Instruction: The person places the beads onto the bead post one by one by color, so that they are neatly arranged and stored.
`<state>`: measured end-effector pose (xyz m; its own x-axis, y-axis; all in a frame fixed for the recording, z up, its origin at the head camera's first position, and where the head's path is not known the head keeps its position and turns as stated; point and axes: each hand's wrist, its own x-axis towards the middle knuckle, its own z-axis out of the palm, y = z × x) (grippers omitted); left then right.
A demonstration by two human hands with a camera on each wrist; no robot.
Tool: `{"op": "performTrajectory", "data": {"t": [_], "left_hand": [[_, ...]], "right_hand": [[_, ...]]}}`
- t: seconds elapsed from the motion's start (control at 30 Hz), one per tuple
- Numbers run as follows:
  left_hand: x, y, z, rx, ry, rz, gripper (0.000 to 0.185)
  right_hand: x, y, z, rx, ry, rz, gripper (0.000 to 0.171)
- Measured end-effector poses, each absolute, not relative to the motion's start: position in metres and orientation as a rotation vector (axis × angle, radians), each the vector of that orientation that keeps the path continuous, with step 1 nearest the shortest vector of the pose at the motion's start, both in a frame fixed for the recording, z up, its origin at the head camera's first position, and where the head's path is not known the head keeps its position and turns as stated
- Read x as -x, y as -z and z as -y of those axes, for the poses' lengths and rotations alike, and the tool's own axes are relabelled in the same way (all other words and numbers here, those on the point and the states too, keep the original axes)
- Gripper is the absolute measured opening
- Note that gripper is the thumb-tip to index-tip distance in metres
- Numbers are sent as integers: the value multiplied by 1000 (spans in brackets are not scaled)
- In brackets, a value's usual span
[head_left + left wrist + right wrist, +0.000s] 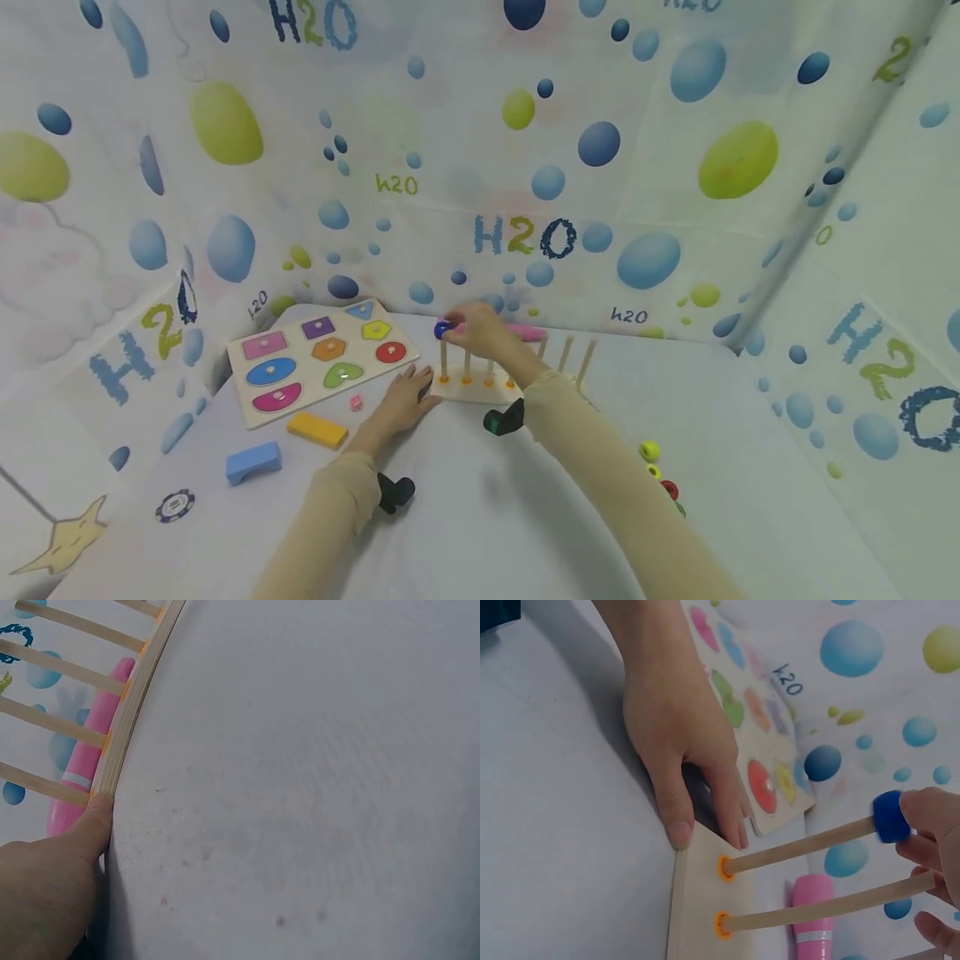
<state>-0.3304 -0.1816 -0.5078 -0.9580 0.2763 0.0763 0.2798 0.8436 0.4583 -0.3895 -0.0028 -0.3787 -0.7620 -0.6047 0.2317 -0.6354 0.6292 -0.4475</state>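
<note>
White-covered bench [480,517], walled round with sheeting printed in blue and green bubbles and "H2O". Toward the far edge, middle: wooden peg board [480,387], flat base with orange-ringed holes and thin dowels standing upright, long axes vertical, set in a row running left to right.

Right hand [480,327] raised over the leftmost dowel [444,360], fingertips pinching a small blue bead [442,330] right at that dowel's top end; in the right wrist view the blue bead [890,817] sits at the dowel's tip, with the fingers [930,814] closed on it from beyond. Bead directly above the dowel, dowel pointing straight up at it; whether the tip has entered the bead cannot be told. Right hand plainly the nearer of the two to the bead.

Left hand [405,400] lower, lying flat on the bench at the peg board's near-left corner, fingers straight and relaxed, thumb [94,821] and fingertips pressed against the base edge, holding nothing.

Behind the dowels, by the far edge, a pink bottle-shaped toy [528,333] lying on its side. Left of the peg board, a shape puzzle board [322,358]; nearer, a yellow block [317,429], a blue arch block [253,462], a poker chip [175,505]. Near the right edge, loose yellow and red beads [658,471].
</note>
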Motion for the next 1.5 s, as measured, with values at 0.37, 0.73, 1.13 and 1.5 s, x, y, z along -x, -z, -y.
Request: {"op": "performTrajectory", "data": {"t": [0.37,0.73,1.13,1.5], "left_hand": [[327,510,183,446,733,3014,62],[334,510,186,462,749,3002,63],[338,510,179,478,762,3034,64],[337,512,180,469,740,3024,63]], "right_hand": [[363,378,-68,-1073,-1093,2474,21],[338,417,-216,-791,-1121,2726,17],[284,459,-289,-887,-962,3136,22],[275,460,-286,-925,-748,3195,23]]}}
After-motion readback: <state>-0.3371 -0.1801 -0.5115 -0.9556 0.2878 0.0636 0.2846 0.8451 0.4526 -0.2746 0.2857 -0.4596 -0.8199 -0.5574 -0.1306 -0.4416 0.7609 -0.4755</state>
